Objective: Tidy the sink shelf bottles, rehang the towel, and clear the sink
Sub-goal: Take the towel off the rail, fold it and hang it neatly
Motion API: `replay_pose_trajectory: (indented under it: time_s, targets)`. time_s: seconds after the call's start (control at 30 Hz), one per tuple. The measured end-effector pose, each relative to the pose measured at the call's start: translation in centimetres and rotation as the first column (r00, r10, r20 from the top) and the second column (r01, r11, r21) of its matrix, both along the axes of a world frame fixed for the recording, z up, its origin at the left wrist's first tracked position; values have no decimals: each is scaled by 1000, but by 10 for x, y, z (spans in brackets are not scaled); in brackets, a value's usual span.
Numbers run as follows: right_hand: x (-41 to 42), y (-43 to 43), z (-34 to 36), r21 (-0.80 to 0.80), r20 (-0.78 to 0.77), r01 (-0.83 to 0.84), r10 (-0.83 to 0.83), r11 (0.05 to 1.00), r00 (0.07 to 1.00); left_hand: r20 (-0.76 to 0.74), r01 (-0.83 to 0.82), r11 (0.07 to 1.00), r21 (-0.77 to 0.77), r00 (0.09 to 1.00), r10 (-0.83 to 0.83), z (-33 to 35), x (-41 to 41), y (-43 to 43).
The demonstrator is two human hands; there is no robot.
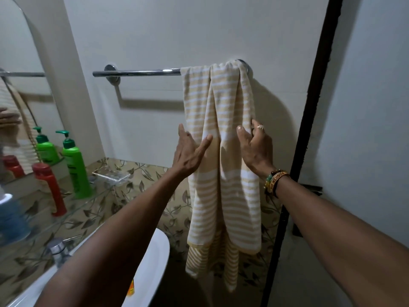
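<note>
A yellow-and-white striped towel (223,196) hangs bunched at the right end of a chrome towel bar (137,72) on the wall. My left hand (190,151) lies flat with fingers apart against the towel's left edge. My right hand (254,145) pinches the towel's right edge between thumb and fingers. On the glass shelf (93,200) at the left stand a green pump bottle (74,165) and a red bottle (49,189). The white sink (152,262) shows at the bottom, mostly hidden by my left arm.
A clear soap dish (111,176) sits on the shelf's far end. A mirror (20,85) is at the left, a chrome tap (58,251) below the shelf, a blue-and-white container (11,218) at the left edge. A dark door frame (309,129) runs down the right.
</note>
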State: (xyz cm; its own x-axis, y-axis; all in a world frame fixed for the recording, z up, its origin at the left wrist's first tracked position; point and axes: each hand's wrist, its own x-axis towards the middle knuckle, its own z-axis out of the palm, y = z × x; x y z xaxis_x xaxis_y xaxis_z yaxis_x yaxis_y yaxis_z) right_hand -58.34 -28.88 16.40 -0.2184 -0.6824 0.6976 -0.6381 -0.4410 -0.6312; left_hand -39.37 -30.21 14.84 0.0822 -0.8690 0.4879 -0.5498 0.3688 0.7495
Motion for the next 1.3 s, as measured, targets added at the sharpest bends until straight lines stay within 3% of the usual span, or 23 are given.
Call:
replay_pose_trajectory:
  time_s: [0.1,0.23,0.3,0.4,0.5,0.6,0.83,0.97,1.1,1.3]
  targets:
    - [25,1,12,44,84,-163,159,986,984,-173,95,993,77,982,-80,6,-1,3]
    - [50,5,21,212,242,-513,464,832,852,-121,162,986,-41,979,-166,7,11,2]
    - [54,4,21,211,318,-587,513,782,797,-103,105,992,-69,988,-112,7,22,0]
    - [58,3,18,172,301,-451,389,876,871,-129,-129,987,-92,985,116,6,43,-5]
    - [64,-3,13,185,326,-265,195,946,925,-186,-360,930,-78,921,341,9,65,-8]
    - [66,-5,4,139,264,-127,87,982,961,-284,-427,902,-66,874,393,14,75,-9]
    - [66,-8,-8,162,291,-44,-5,986,957,-348,-459,887,-59,842,412,11,79,-7]
    - [62,-3,-15,116,223,73,-98,991,970,-351,-445,891,-92,852,389,8,81,-4]
    - [60,4,-17,78,296,206,-220,975,929,-332,-386,914,-126,884,328,3,79,1]
    - [65,11,-7,22,402,225,-215,974,890,-226,-73,989,-126,973,43,-3,66,11]
